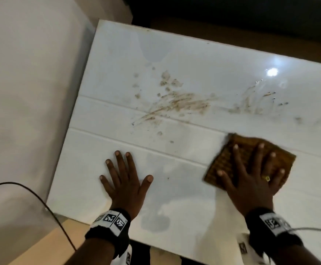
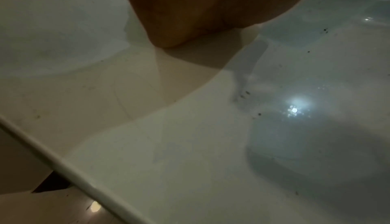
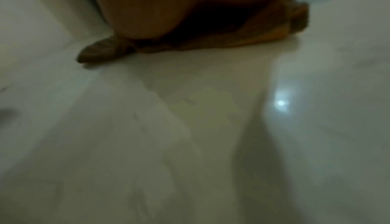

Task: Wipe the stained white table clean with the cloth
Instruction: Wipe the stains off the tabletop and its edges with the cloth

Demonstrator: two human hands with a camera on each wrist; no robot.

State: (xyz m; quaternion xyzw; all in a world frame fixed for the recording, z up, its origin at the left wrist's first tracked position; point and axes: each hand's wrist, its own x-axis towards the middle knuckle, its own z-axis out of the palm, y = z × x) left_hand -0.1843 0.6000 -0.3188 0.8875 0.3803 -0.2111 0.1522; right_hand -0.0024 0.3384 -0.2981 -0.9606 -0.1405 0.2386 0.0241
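Right hand (image 1: 251, 178), fingers spread flat, presses a brown cloth (image 1: 230, 150) on the white surface (image 1: 175, 197), near brown stains (image 1: 177, 105); left hand (image 1: 125, 180) lies flat, holding nothing.

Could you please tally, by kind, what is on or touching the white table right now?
Hands: 2, the left hand flat on the table, the right hand pressing the cloth
Cloths: 1, the brown cloth
Stain patches: 2, central stain, right stain
Total: 5
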